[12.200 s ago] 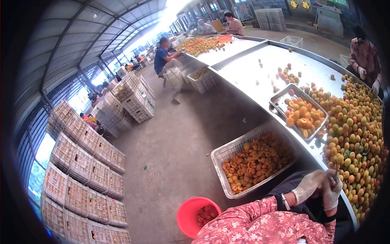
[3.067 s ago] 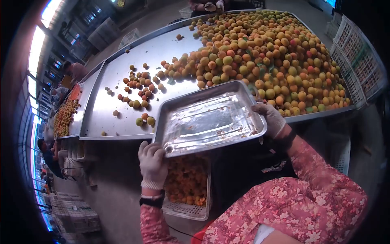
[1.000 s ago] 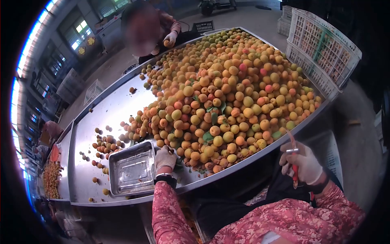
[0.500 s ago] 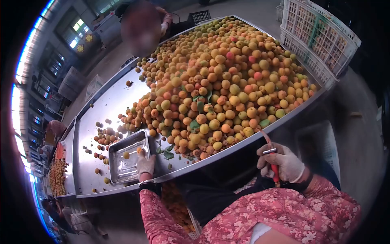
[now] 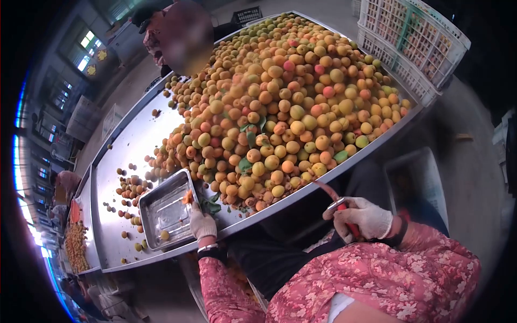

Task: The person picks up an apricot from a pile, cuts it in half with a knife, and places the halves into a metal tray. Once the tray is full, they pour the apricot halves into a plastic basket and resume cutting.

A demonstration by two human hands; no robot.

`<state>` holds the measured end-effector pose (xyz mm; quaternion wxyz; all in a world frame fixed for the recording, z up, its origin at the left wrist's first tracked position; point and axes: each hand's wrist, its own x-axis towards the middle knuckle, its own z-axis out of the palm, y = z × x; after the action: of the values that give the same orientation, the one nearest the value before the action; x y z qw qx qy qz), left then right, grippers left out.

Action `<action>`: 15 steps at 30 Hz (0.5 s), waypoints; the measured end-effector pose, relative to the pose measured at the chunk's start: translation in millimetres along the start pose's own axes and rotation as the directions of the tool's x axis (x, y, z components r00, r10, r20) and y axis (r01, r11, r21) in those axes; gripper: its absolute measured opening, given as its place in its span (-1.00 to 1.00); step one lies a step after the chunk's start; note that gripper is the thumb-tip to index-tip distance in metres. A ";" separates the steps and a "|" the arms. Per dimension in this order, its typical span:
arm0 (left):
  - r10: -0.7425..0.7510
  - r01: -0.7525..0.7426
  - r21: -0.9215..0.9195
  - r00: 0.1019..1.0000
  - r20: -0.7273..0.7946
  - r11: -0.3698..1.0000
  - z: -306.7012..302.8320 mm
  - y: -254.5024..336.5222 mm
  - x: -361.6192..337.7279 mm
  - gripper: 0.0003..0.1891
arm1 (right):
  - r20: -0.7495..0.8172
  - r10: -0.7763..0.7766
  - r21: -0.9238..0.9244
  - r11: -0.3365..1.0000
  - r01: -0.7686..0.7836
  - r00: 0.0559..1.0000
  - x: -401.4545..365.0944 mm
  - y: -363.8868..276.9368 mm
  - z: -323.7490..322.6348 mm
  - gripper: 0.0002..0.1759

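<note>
My left hand (image 5: 202, 223), in a white glove, is at the right side of a shallow metal tray (image 5: 151, 216). Its fingers pinch a bright orange apricot (image 5: 188, 197) with an uneven, cut-looking surface, over the tray's edge. One small round apricot (image 5: 164, 235) lies inside the tray near its front wall. My right hand (image 5: 369, 218), also gloved, is closed around the red handle of a curved knife (image 5: 327, 191) in front of the table edge. Its blade points up and left toward the heaped apricots (image 5: 291, 129).
The metal table (image 5: 129, 158) has a raised rim. Green leaves (image 5: 211, 205) lie beside the tray. White plastic crates (image 5: 412, 40) stand at the far right corner, and a pale bin (image 5: 425, 177) is right of my knees. Another person (image 5: 186, 37) is across the table.
The round apricot in the tray has rolled toward its front wall. The orange piece shows more plainly at my left fingertips. My right hand keeps the knife; the view has shifted slightly.
</note>
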<state>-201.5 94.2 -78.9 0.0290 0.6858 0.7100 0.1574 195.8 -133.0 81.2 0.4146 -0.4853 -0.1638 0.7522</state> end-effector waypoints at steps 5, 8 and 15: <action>-0.081 0.080 0.062 0.996 0.020 0.995 -11.2 22.7 -27.2 -0.56 | 0.067 -0.038 -0.096 0.994 0.044 0.997 13.3 2.2 -3.9 -0.77; -0.080 0.082 0.008 0.992 -0.096 0.997 9.6 9.2 -30.2 -0.55 | -0.071 -0.258 -0.369 0.904 0.215 0.963 30.3 -6.4 -15.3 -0.77; -0.106 0.070 -0.163 0.969 -0.224 0.984 -2.5 23.8 -36.1 -0.68 | 0.215 -0.825 -0.974 -0.223 0.050 0.523 60.1 -48.0 -57.0 -0.76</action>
<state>-177.0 58.5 -76.6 0.0059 0.6263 0.7239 0.2892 256.3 -65.9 49.6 0.2461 -0.6996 -0.6708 0.0027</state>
